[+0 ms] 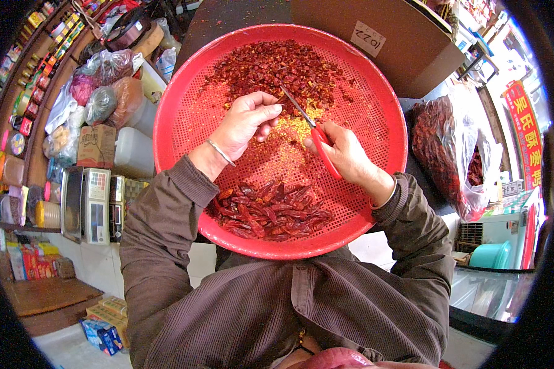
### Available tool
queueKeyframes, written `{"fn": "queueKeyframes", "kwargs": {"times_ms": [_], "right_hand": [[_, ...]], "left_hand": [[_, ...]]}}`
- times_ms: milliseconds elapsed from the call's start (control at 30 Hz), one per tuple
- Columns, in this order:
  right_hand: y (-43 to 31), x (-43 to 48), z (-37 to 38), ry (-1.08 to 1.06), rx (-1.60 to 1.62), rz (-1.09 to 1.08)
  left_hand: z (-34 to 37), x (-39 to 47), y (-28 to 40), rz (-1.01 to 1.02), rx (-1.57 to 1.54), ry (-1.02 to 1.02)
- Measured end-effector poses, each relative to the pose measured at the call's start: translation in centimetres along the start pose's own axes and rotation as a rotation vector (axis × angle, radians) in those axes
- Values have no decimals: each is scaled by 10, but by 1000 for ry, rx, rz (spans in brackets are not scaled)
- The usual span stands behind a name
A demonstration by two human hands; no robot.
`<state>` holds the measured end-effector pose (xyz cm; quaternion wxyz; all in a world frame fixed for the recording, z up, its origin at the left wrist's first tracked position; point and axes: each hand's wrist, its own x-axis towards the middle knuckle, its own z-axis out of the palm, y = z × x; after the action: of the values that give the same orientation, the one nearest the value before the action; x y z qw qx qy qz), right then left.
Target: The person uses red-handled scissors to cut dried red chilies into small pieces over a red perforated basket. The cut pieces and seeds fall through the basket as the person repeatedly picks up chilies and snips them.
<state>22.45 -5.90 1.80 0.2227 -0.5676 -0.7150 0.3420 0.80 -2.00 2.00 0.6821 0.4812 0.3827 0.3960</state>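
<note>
My left hand (248,121) pinches what looks like a dried red chili, mostly hidden by thumb and forefinger, close beside the scissor blades. In my right hand (346,150) are red-handled scissors (324,150), their metal blades pointing up and to the left. Both hands are over a round red plastic sieve tray (173,124) with a perforated base. Cut chili pieces (277,64) form a heap at its far side. Yellow seeds (295,130) are scattered across the middle. Whole dried chilies (272,210) lie in a pile at the near side.
A brown box (397,50) stands behind the tray. To the right is a plastic bag of dried chilies (436,152). Left are a weighing scale (96,205), a white plastic container (133,152), filled bags (101,104) and shelves of jars (32,101).
</note>
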Motion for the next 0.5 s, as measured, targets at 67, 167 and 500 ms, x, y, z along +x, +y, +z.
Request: {"fn": "queueKeyframes", "kwargs": {"times_ms": [67,167,500], "right_hand": [[0,0,0,1,10,-4],[-1,0,0,-3,15,2],[-1,-1,-1,1,6,-11]], "left_hand": [[0,0,0,2,4,-1],[-1,0,-1,5,5,-8],[-3,2,-3,6,-2,-22]]}}
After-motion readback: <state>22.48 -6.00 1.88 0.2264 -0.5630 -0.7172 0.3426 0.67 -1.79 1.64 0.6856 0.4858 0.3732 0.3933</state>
